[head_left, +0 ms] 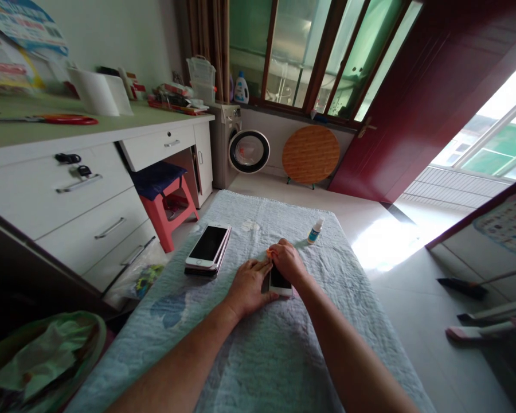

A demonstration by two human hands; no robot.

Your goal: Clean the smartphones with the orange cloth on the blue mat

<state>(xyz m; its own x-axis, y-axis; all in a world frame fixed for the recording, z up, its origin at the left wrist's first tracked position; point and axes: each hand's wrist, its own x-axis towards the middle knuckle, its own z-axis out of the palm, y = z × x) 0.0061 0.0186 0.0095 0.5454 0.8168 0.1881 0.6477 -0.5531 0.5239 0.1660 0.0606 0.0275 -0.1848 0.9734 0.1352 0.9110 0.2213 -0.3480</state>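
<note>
A smartphone [280, 282] with a dark screen and a pale lower edge lies on the quilted cloth [318, 355] in front of me. My left hand [248, 287] grips it along its left side, thumb at the lower edge and fingers near the top. My right hand [288, 259] is closed over the phone's upper part, pressing a small orange cloth [269, 252] that is mostly hidden under the fingers. Left of my hands is a stack of phones, a white smartphone [208, 245] on top. Farther right, a small spray bottle [315, 232] with a blue label stands upright.
A desk with drawers [77, 189] runs along the left, with a red stool [172, 209] beside it. A bin [97, 338] sits at lower left. Beyond the cloth are a washing machine with its door [249, 151] ajar and a round wooden tabletop [311, 154]. A broom [462, 288] lies right.
</note>
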